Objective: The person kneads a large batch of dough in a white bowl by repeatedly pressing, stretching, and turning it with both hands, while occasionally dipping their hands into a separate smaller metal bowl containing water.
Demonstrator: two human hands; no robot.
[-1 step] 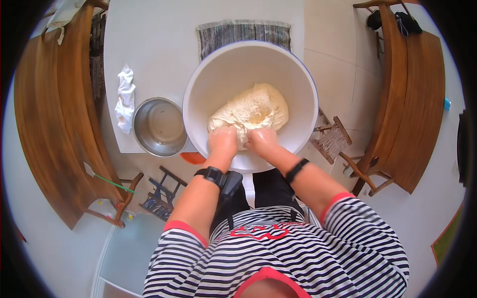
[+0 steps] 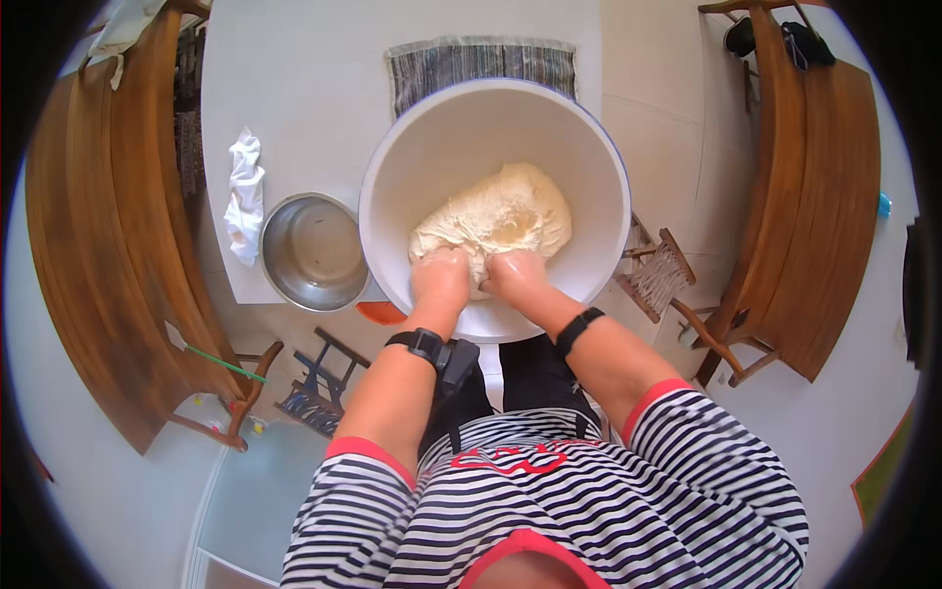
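A large pale lump of dough (image 2: pixel 525 201) lies in a deep white basin (image 2: pixel 432 128) with a blue rim. Its top is rough, with a wet-looking hollow near the middle. Both of my hands press into the near edge of it, side by side and a little apart. My left hand (image 2: pixel 441 276) is closed on the dough at its near left, knuckles up. Closed in the same way, my right hand (image 2: pixel 515 275) grips it just to the right. The fingertips of both are hidden in or behind the dough.
Left of the basin stands a steel bowl (image 2: pixel 314 251) on the white table (image 2: pixel 294 88), beside a crumpled white cloth (image 2: pixel 245 196). A striped mat (image 2: pixel 481 61) lies behind the basin. Wooden benches (image 2: pixel 98 245) flank both sides, with small folding stools (image 2: pixel 659 278) nearby.
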